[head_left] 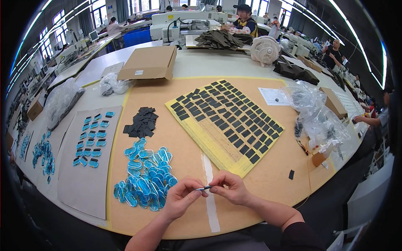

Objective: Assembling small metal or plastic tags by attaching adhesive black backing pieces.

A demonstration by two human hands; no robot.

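Just in front of me, my left hand and my right hand meet over one small thin piece, seen edge-on. Its pale bluish end lies in my left fingertips; the dark end, which looks like a black strip, is pinched in my right. Beside my left hand is a heap of blue oval ring-shaped pieces in clear wrapping. A pile of small black rectangular patches lies beyond it. Past my hands, a yellow board carries rows of similar black patches.
On the left, a grey sheet holds blue pieces with black strips. A cardboard box, white fan and dark fabric stack stand at the back. Crumpled clear plastic and one loose black patch lie right. Co-workers sit beyond.
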